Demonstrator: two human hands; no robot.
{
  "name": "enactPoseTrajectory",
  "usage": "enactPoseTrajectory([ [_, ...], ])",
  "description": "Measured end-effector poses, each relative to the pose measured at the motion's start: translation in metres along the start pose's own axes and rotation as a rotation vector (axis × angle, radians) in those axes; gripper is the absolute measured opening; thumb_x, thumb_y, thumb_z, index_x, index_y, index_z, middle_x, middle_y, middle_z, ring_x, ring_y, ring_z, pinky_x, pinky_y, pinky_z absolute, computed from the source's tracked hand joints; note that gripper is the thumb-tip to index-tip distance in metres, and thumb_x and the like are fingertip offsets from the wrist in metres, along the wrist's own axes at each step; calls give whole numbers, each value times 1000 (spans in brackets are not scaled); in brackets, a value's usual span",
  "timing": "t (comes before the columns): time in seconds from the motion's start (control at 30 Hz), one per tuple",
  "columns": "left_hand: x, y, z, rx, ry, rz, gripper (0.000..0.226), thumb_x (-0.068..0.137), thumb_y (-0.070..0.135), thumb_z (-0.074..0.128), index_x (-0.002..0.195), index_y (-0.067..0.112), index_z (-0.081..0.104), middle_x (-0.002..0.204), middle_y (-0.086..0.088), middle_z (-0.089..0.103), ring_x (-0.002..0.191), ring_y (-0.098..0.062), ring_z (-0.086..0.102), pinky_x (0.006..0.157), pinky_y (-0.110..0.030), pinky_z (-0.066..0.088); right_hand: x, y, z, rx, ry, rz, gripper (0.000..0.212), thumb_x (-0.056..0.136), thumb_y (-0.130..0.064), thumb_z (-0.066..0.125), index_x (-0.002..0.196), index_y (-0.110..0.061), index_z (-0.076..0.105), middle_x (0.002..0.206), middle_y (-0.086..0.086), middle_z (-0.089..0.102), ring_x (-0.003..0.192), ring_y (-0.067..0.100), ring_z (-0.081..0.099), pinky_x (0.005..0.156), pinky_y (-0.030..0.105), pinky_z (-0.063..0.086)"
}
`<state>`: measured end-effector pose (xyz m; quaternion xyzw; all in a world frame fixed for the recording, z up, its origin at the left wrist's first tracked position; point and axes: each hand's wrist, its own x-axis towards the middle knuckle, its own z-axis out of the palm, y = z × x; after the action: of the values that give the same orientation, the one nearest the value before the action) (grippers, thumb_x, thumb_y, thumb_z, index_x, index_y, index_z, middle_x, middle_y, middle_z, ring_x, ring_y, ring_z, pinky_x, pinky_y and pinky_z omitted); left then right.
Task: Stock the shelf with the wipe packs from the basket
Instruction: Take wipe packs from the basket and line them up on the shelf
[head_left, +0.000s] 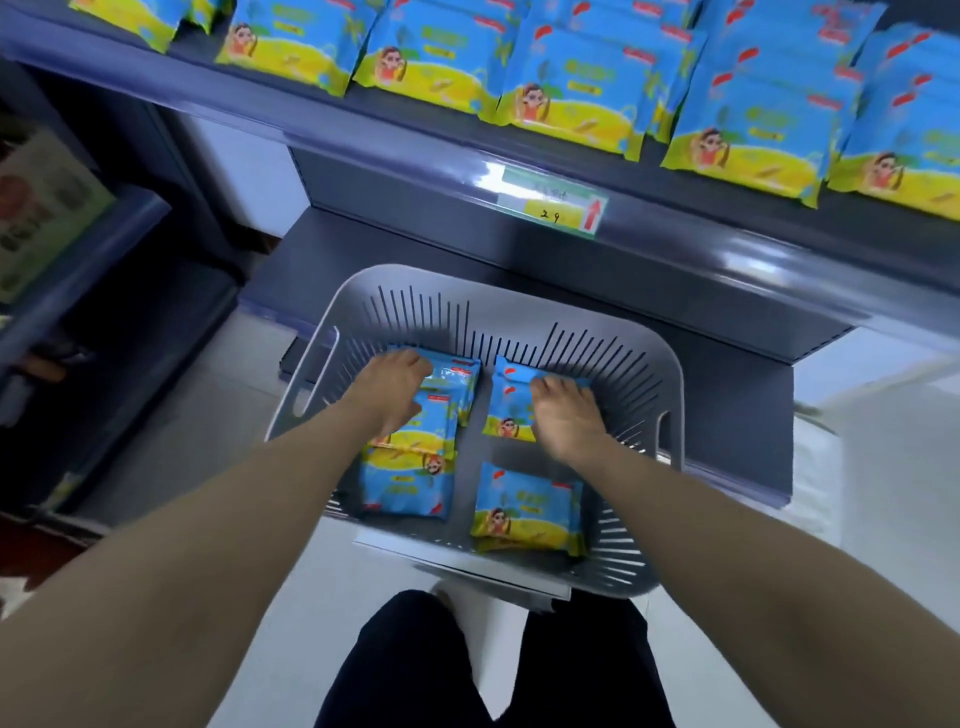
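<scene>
Basket (519, 306), grey plastic, slotted walls, set on the floor at the foot of the shelving, directly before the person's dark trouser legs (488, 670). Contents: blue-and-yellow wipe packs, lying flat in two columns.

Left column, at 9 o'clock within the basket: a stack of wipe packs (410, 467), overlapping, the exact number not countable. Left hand (395, 389) lies palm down on the far end of this stack, fingers curled over the top pack's edge; a firm hold cannot be confirmed.

Right column, far end, at 1 o'clock within the basket: one wipe pack (506, 402). Right hand (566, 410) rests on it, fingers bent around its far right edge, closed upon the pack, which lies flat on the basket floor.

Right column, near end, at 5 o'clock: a further pack (527, 509), apart from both hands, with at least one more edge showing beneath it.

Shelf (649, 208), dark blue-grey, at 12 o'clock above the basket. Stock on it: rows of matching packs (571, 88) standing tilted, filling the width from 11 o'clock to 2 o'clock. Price tag (553, 205), green and yellow with a red arrow, fixed on the shelf's front rail just above the basket.

Second shelving unit (78, 249) at 9 o'clock, blurred, goods on it not identifiable.
</scene>
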<state>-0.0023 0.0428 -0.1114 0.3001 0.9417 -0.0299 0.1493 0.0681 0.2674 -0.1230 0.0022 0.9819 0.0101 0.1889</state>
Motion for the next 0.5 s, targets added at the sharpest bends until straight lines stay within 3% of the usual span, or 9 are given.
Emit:
enactPoseTrajectory([
  [0.23,10,-7,34,72,-143,-59,60,84,19,60,137,13,35,137,-11,40,122,-29,43,100,-37,34,-3,-1,28,-30,-172,96,70,81,-12,63,140,-6,26,136,15,33,128,33,30,103,45,31],
  [0.5,19,-8,42,180,-109,-43,55,85,15,55,137,9,35,132,-13,40,120,-30,41,98,-39,34,5,-8,31,35,-178,104,61,81,-12,60,135,-10,32,135,13,37,126,31,36,101,44,33],
])
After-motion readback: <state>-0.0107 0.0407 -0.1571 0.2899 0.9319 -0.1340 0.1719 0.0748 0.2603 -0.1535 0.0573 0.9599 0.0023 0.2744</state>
